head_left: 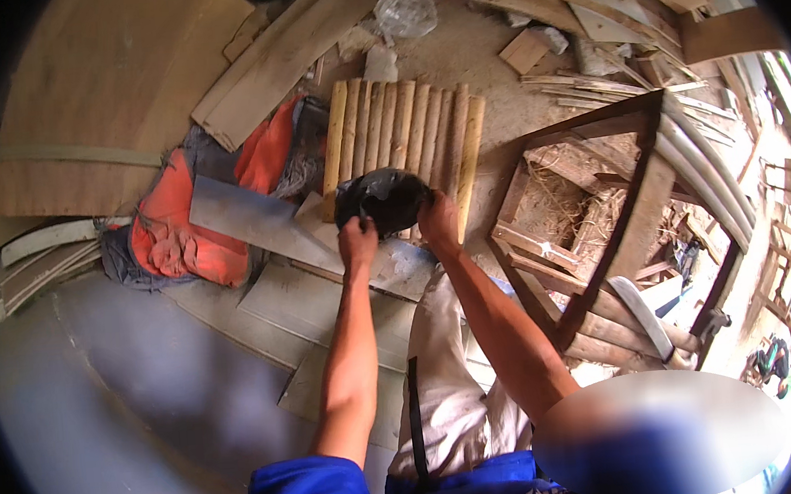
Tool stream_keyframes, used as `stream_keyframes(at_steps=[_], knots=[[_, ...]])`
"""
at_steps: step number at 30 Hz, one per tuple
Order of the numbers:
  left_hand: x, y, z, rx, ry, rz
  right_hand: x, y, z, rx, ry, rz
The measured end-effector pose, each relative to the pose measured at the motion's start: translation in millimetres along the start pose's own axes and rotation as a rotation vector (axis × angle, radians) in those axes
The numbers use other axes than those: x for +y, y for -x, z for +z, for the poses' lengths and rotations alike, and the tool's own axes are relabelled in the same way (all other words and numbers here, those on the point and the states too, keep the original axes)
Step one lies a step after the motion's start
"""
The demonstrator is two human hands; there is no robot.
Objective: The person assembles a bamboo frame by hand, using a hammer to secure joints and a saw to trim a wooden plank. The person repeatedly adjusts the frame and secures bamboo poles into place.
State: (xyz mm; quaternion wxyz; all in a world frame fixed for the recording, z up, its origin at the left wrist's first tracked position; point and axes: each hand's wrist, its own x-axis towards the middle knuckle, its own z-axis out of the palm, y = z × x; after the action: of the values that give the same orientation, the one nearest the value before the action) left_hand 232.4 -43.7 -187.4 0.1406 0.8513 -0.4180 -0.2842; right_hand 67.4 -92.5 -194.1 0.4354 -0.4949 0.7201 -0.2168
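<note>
The scene is a woodworking yard with a dusty earth floor, littered with offcuts and shavings. A broad curved plywood sheet fills the upper left, pale and smooth, and grey flat panels lie layered below it. To the right stands a dark-stained chair frame, angular, with curved pale slats along its back and straw-like shavings beneath it. An orange and grey cloth lies crumpled left of centre. In the middle lies a row of round pale wooden poles, set side by side like a raft. A crumpled clear plastic bag sits at the top.

At the near end of the poles, the person holds a black plastic bag, glossy and wrinkled. The left hand is closed on its lower left edge, and the right hand is closed on its right edge. Both bare forearms reach up from blue sleeves.
</note>
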Motion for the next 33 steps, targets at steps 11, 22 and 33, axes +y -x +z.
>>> stream_keyframes(at_steps=[11, 22, 33], knots=[[182.4, 132.6, -211.0, -0.078, 0.835, -0.015, -131.5, 153.3, -243.0, -0.013, -0.527, -0.174], [410.0, 322.0, -235.0, -1.308, 1.181, 0.203, -93.6, 375.3, -561.6, 0.519, -0.961, -0.335], [497.7, 654.6, 27.8, -1.421, 0.792, -0.127, 205.3, 434.4, -744.0, 0.816, -0.882, 0.046]])
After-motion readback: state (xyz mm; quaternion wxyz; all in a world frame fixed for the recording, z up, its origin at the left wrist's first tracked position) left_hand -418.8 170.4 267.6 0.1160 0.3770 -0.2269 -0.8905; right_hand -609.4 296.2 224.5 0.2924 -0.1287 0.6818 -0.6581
